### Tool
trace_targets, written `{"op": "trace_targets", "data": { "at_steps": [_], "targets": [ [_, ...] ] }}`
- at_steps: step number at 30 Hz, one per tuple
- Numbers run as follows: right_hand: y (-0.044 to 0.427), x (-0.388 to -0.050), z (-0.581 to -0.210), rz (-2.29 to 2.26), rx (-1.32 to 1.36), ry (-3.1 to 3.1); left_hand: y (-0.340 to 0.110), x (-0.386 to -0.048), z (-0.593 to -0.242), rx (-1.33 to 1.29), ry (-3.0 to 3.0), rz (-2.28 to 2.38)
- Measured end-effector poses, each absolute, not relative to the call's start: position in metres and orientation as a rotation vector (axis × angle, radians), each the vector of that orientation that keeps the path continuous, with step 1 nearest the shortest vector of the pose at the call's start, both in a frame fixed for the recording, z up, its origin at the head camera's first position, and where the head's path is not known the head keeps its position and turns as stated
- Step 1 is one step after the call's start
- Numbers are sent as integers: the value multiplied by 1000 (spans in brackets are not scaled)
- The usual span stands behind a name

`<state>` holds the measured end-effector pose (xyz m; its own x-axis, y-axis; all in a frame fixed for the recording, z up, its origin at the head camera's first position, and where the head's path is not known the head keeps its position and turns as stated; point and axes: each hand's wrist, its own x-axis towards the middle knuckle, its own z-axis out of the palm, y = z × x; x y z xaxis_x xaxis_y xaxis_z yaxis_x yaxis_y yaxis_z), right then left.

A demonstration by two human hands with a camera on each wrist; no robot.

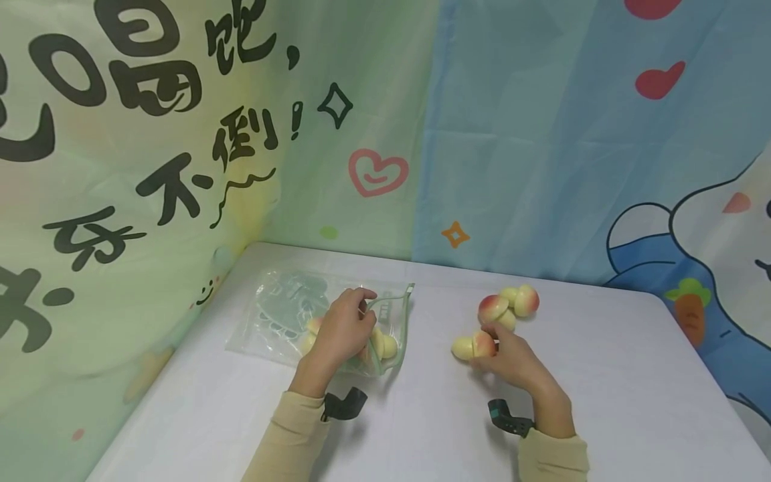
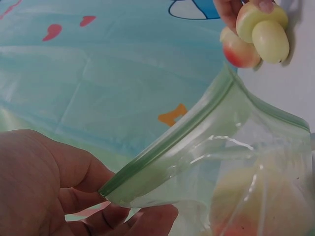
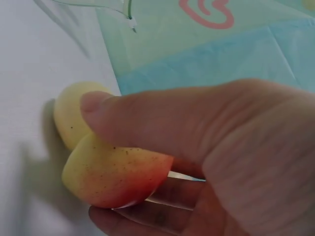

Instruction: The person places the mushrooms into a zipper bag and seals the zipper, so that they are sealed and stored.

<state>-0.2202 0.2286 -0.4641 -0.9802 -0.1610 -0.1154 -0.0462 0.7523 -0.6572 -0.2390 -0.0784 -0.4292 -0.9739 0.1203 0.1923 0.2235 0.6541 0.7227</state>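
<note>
Hazards, larger item first. Clear zip bag (image 1: 265, 338): may slump closed or slide, since only the left hand (image 1: 343, 328) steadies its green rim (image 2: 167, 140). Held toy mushroom (image 1: 466, 347): may slip and roll, its rounded body looking smooth.

Counts, largest to smallest:
White table (image 1: 434, 415): one, beneath the bag.
Clear zip bag: one.
Hands: two. Left, at the bag's rim, pinching it; right hand (image 1: 512, 355), right of the bag, gripping the held toy mushroom between thumb and fingers.
Wrist cameras (image 1: 345, 405): two, nearer the wearer than the bag.
Toy mushrooms: one held, right of the bag; two loose mushrooms (image 1: 527, 301), farther right; at least two bagged mushrooms (image 1: 385, 345), exact number hidden.
</note>
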Motion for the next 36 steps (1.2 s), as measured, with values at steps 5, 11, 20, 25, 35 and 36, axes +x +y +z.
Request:
{"op": "trace_targets", "data": {
  "at_steps": [5,11,20,25,35,36],
  "targets": [
    [228,-223,-471,-1077,-177,2817,-78,-240,-430,-286,-2746,-1218],
    [224,-228,-476,-1103,-187,2880,-78,-240,-431,-278,-2752,-1210],
    [201,-236,-482,-1263,-324,2897,-77,-239,-429,-289,-2747,-1195],
    [183,-237,-483,-1318,-351,2868,-78,-239,-430,-287,-2742,-1202],
    [151,-231,-483,-1406,-426,2816,-78,-239,-430,-306,-2735,-1204],
    [149,-230,-483,-1412,-429,2810,-79,-239,-430,-307,-2735,-1205]
  ]
}}
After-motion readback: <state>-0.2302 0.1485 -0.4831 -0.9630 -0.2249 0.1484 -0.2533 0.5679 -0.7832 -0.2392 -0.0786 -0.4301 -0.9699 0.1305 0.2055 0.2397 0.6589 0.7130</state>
